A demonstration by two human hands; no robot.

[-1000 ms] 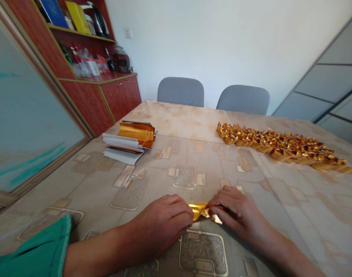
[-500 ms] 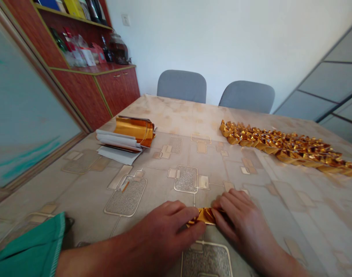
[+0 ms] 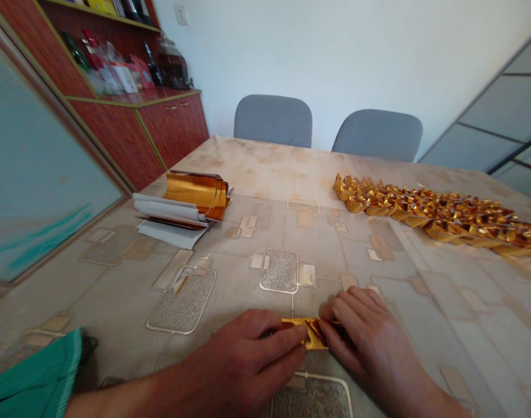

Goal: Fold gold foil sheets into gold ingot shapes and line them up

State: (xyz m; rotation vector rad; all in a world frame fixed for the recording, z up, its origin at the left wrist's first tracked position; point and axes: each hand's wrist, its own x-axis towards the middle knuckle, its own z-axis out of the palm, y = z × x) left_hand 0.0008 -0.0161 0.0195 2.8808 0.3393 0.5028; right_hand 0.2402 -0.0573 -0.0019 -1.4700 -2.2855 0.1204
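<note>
A small folded piece of gold foil paper (image 3: 314, 332) lies low over the near part of the table between my hands. My left hand (image 3: 252, 354) is closed on its left end, with the index finger laid across the foil. At the right end my right hand (image 3: 365, 334) pinches it between thumb and fingers. Creases show in the middle stretch of the foil; both ends are hidden under my fingers.
A curled stack of gold and white foil sheets (image 3: 196, 194) lies at the far left of the patterned tablecloth (image 3: 248, 290). Rows of folded gold pieces (image 3: 440, 215) stretch along the right. A small paper scrap (image 3: 180, 284) lies nearer. Two grey chairs (image 3: 273, 121) stand behind the table.
My left fingers have shifted slightly on the gold foil, baring more of its upper left edge. The right hand keeps its pinch. The camera view has moved a little.
</note>
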